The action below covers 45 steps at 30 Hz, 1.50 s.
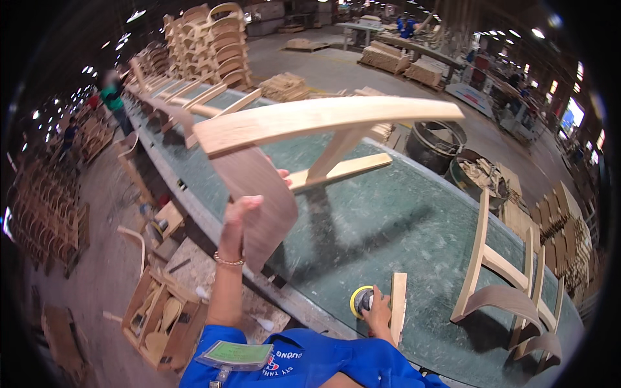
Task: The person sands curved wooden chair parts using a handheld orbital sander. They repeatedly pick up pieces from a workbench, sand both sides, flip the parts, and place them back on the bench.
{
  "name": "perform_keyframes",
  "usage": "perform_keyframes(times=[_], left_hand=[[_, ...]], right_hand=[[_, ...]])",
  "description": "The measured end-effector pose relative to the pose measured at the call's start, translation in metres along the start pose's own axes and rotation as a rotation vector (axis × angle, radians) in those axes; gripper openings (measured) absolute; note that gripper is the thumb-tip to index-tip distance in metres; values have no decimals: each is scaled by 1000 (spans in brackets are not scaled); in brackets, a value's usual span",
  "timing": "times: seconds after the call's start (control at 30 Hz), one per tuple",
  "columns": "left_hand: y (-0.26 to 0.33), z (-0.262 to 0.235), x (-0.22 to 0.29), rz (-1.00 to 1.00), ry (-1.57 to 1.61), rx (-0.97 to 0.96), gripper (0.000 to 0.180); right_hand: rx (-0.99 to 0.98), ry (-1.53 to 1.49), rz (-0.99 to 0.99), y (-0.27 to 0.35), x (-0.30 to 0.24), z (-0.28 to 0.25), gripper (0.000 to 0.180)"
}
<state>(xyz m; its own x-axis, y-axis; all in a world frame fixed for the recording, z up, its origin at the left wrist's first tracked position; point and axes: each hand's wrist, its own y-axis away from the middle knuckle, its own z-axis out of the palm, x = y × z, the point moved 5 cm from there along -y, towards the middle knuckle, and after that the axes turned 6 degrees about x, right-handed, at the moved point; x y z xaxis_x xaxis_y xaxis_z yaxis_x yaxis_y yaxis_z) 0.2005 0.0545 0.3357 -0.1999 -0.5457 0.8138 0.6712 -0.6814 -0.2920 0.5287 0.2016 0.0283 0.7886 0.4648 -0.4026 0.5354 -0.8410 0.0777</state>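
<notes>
My left hand (pixel 236 216) is raised and grips the curved dark panel of a wooden chair frame (pixel 310 126), which it holds up in the air over the green-topped workbench (pixel 388 226). The frame's pale top rail arches to the right above the bench. Down at the bench's near edge, my right hand (pixel 378 310) rests on a round sander with a yellow pad (pixel 361 301), next to a short pale wooden block (pixel 398 304).
More chair frames (pixel 511 291) stand at the bench's right end, and others lie along its far left. A wooden crate of parts (pixel 162 320) sits on the floor at the left. Stacked chairs (pixel 210 42) and dark bins (pixel 435 143) stand beyond; a person (pixel 115 97) stands at the far left.
</notes>
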Motion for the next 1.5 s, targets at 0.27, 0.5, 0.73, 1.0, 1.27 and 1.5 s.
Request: perform_keyframes(times=[0.27, 0.5, 0.73, 1.0, 1.27, 1.5], left_hand=[[57, 3, -48, -15, -93, 40, 61], [67, -1, -55, 24, -103, 59, 60], [68, 6, -50, -91, -60, 140, 52], [67, 9, -35, -56, -114, 120, 44], [65, -5, -51, -105, -164, 236, 42], [59, 13, -31, -56, -123, 139, 43]], right_hand=[[150, -517, -462, -31, -79, -145, 75], [546, -435, -989, -45, -251, -297, 73], [536, -354, -1241, -31, -364, -287, 76], [622, -372, -1266, -38, -403, -289, 73], [623, -407, -1294, -35, -411, -285, 73], [635, -431, -1288, -47, -423, -294, 64]])
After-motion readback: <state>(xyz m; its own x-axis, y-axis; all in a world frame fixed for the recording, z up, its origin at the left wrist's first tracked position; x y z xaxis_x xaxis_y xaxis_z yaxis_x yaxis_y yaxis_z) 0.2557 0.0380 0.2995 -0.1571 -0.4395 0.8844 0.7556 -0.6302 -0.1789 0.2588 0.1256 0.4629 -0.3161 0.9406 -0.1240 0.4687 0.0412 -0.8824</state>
